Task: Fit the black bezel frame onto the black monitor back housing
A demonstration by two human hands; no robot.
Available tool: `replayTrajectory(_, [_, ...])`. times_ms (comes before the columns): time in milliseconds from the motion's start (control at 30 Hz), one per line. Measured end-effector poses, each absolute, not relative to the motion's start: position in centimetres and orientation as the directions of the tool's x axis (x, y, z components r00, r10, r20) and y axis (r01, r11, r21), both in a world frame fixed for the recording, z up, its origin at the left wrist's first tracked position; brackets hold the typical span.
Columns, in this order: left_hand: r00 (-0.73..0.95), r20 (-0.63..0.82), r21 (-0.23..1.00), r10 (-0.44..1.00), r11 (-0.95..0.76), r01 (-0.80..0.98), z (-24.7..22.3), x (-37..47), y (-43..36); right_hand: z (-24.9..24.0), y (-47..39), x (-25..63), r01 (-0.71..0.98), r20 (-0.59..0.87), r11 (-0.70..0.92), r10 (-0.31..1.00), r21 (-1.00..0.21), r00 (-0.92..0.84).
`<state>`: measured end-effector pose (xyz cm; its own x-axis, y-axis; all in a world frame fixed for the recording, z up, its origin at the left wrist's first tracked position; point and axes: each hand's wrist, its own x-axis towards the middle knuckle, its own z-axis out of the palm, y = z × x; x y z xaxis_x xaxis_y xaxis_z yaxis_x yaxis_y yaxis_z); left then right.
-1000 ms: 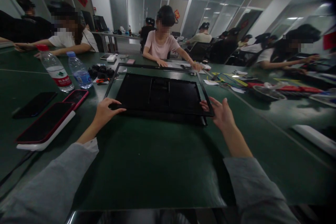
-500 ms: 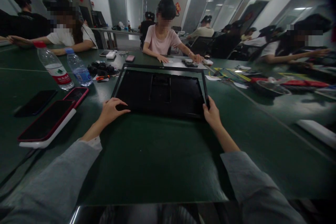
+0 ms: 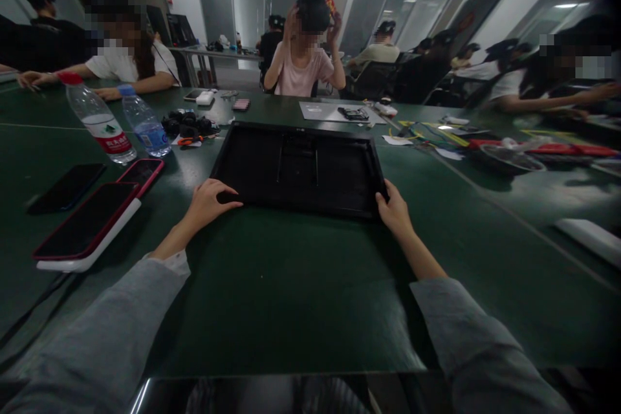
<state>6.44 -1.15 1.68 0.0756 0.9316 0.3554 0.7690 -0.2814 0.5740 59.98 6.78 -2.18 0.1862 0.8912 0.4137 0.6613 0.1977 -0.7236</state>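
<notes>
A black monitor bezel [image 3: 310,207] lies over a black monitor back cover [image 3: 252,165] on the green table in front of me. A rectangular recess shows in the middle of the cover. My left hand [image 3: 206,205] pinches the near left corner between thumb and fingers. At the near right corner, my right hand [image 3: 394,210] grips the edge, thumb on top; its other fingers are partly hidden along the side. Frame and cover look lined up all round, though I cannot tell whether they touch everywhere.
To the left stand two water bottles [image 3: 104,123], near several phones [image 3: 87,220] and an orange-handled tool [image 3: 189,141]. Cables [image 3: 431,136] and a dark bowl [image 3: 509,158] lie on the right, with a white box [image 3: 589,239] nearer. A person [image 3: 303,65] sits opposite.
The bezel's far side has come down onto the back cover, closing the gap seen there before. My hands stay at the corners. The person opposite has raised both hands to the head.
</notes>
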Motion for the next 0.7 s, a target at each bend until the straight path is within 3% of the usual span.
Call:
replayTrajectory(167, [0.063,0.438,0.57,0.897,-0.331,0.752,1.1,6.3,-0.6,-2.4,7.1,60.0,0.668,0.431,0.193,0.877,-0.719,0.212])
replayTrajectory(300, [-0.142,0.526,0.6,0.839,-0.247,0.761,0.1,5.7,0.2,-2.4,7.3,60.2,0.665,0.393,0.169,0.897,-0.728,0.202])
replayTrajectory(433, [-0.287,0.401,0.717,0.87,-0.104,0.689,-0.8,4.7,1.0,-2.6,8.0,60.5,0.612,0.396,0.211,0.9,-0.762,0.183])
replayTrajectory(700, [-0.351,0.238,0.852,0.906,-0.021,0.524,-0.3,4.5,1.6,-2.9,8.9,61.1,0.478,0.362,0.231,0.91,-0.848,0.202])
